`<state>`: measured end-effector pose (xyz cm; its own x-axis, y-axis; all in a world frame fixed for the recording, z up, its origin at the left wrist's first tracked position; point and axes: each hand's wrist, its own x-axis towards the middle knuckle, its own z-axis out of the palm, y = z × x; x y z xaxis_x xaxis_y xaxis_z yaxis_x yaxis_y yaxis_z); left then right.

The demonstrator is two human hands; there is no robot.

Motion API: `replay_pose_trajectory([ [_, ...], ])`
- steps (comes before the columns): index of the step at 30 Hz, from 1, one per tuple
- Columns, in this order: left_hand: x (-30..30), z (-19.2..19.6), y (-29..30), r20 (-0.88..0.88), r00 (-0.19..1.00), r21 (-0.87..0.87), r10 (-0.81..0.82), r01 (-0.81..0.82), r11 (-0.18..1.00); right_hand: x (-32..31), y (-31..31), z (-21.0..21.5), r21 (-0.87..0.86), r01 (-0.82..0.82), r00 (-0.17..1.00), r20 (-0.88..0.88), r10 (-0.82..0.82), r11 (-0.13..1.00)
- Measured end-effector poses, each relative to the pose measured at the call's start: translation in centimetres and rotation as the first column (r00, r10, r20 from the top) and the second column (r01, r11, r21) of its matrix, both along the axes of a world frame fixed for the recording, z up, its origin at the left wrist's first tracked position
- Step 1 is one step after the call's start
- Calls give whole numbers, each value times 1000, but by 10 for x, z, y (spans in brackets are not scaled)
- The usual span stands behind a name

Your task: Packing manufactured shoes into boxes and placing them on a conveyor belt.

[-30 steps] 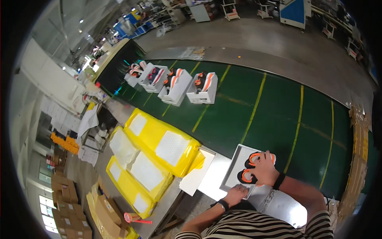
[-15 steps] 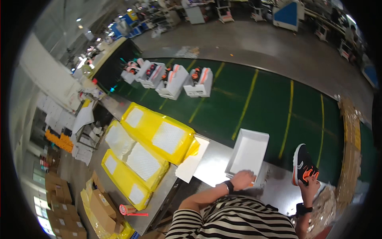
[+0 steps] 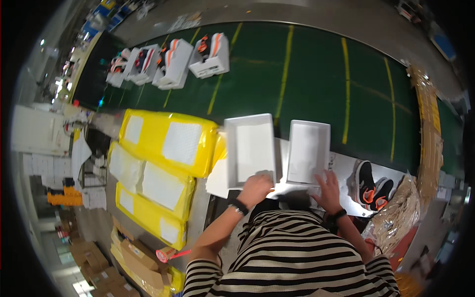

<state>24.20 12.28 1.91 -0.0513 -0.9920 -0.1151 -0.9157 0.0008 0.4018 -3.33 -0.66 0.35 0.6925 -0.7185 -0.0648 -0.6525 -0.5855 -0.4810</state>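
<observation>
My left hand (image 3: 256,190) grips the near edge of a white shoe box (image 3: 271,143), its fingers over the near wall. This box leans over the white sheets and the metal tabletop. Just right of it lies a second, narrower white box (image 3: 309,148), which may be the other half of the shoe box; both look empty inside. At its near right corner is my right hand (image 3: 327,194), fingers spread, holding nothing. Further right, a black shoe with orange trim (image 3: 365,180) and a matching shoe (image 3: 382,192) rest side by side on the metal top.
Several open boxes of shoes (image 3: 210,67) stand on the green conveyor (image 3: 316,74) with yellow lines. Yellow-wrapped packs (image 3: 158,148) lie on the left table. A red tape dispenser (image 3: 168,254) sits near cartons (image 3: 143,260). Taped cardboard (image 3: 428,128) borders the right end.
My right hand has let go of the shoe, which now lies on the metal top. The box in my left hand has shifted left, and a second white box now shows beside it. The view has shifted.
</observation>
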Motion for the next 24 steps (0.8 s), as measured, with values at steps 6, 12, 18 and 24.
replay_pose_trajectory([
  [6,-41,-67,-2,-255,960,-20,113,-122,992,-6,14,-107,149,-149,988,-23,154,978],
  [12,82,-6,97,-564,568,-171,599,-790,589,-40,-2,-89,315,-252,936,-161,313,915],
  [18,177,-83,355,-559,-346,-308,754,-758,-575,-36,-94,-64,228,-10,995,-98,33,974],
  [24,145,-141,475,54,-500,-259,864,-843,-471,117,-115,-5,410,12,999,27,-25,912],
])
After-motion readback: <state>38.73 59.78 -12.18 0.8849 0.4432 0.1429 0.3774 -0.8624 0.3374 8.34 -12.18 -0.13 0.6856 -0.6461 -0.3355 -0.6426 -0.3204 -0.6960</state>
